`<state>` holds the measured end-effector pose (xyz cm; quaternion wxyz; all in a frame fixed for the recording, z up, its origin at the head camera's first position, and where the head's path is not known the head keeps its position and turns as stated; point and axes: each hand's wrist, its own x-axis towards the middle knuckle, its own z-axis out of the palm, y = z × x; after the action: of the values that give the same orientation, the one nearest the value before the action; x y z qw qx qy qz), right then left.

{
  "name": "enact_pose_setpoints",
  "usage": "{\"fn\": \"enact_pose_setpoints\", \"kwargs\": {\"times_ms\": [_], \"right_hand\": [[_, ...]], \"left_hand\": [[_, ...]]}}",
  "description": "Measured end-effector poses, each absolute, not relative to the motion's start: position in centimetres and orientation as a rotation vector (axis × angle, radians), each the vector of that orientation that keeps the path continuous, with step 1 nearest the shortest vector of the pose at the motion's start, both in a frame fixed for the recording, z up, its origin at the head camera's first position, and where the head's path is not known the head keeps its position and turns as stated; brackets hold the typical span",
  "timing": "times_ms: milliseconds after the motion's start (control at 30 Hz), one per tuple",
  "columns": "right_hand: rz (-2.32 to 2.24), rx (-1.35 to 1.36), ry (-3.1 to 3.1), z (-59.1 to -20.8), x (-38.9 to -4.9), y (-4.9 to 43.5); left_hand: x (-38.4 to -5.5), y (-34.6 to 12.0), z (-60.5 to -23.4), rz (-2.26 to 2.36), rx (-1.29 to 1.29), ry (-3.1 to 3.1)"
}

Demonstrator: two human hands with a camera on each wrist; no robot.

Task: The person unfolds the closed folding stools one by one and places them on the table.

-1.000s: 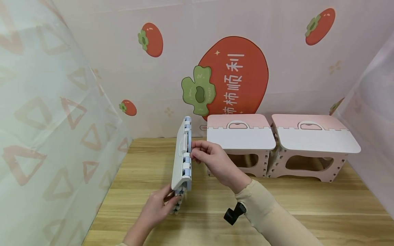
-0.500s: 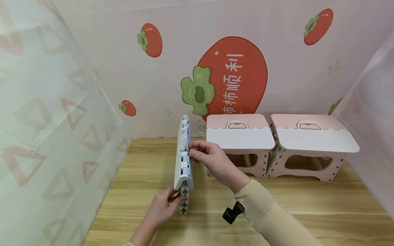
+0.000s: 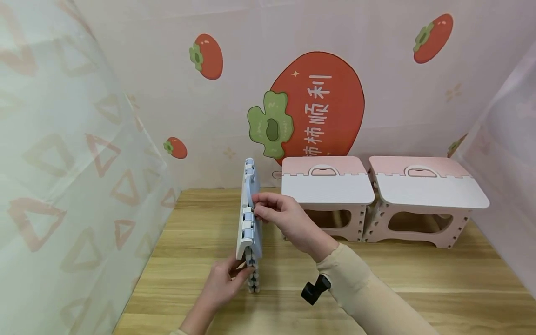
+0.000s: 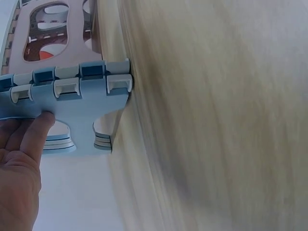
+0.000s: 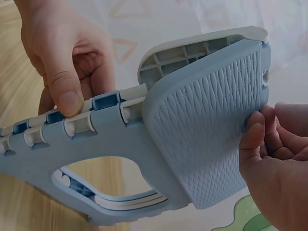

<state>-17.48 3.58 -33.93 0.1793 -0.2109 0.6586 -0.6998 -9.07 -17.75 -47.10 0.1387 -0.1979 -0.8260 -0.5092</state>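
Observation:
A blue and white folding stool [image 3: 248, 230], folded nearly flat, stands upright on the wooden table. Its seat halves hang down on either side of the hinged top edge. My left hand [image 3: 222, 281] grips the near edge of the folded legs low down, its thumb on the hinge edge in the right wrist view. At the top, my right hand [image 3: 286, 214] pinches the light blue handle [image 3: 250, 190] between thumb and fingers. In the right wrist view the textured blue seat half [image 5: 207, 120] slants away from the legs, with the ribbed white half [image 5: 192, 53] behind it.
Two unfolded pink and white stools [image 3: 328, 190] [image 3: 429, 190] stand side by side at the back right of the table [image 3: 398, 279]. A printed curtain [image 3: 234, 116] hangs behind, and sheets close off the left and right sides.
The stool has tipped more upright: its base has shifted right and its top slightly left. The blue handle half shows more now. My hands have moved along with it, keeping hold.

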Motion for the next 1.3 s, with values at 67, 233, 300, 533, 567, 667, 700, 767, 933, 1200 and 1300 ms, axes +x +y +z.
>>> {"fn": "enact_pose_setpoints", "kwargs": {"times_ms": [67,233,300,533,567,667,700,767,933,1200,1300], "right_hand": [[-1.971,-0.592,1.859,-33.9,-17.4,3.5],[-1.968,-0.593,1.857,-34.0,-17.4,3.5],[-1.964,-0.596,1.86,-34.0,-17.3,3.5],[-1.943,-0.608,1.874,-34.0,-17.0,3.7],[-1.937,-0.606,1.883,-34.0,-17.0,3.8],[-1.923,-0.603,1.91,-34.4,-16.8,4.1],[-1.922,-0.6,1.917,-34.5,-16.8,4.3],[-1.919,-0.597,1.933,-35.0,-16.8,4.6],[-1.879,-0.58,1.975,-36.4,-16.8,5.5],[-1.808,-0.567,1.985,-39.1,-16.5,6.7],[-1.788,-0.568,1.985,-40.2,-16.2,6.8]], "left_hand": [[-9.2,-17.7,-47.4,-1.475,-0.598,-2.381],[-9.2,-17.5,-47.6,-1.487,-0.582,-2.38],[-9.2,-17.4,-47.6,-1.496,-0.566,-2.383],[-9.1,-17.5,-47.4,-1.51,-0.546,-2.402],[-9.1,-17.5,-47.4,-1.512,-0.543,-2.406],[-9.1,-17.6,-47.4,-1.52,-0.541,-2.417],[-9.1,-17.6,-47.4,-1.519,-0.542,-2.421],[-9.1,-17.6,-47.5,-1.52,-0.538,-2.428],[-9.0,-17.6,-47.4,-1.531,-0.498,-2.453],[-8.9,-17.4,-47.1,-1.534,-0.434,-2.478],[-8.9,-17.4,-47.2,-1.534,-0.432,-2.474]]}}
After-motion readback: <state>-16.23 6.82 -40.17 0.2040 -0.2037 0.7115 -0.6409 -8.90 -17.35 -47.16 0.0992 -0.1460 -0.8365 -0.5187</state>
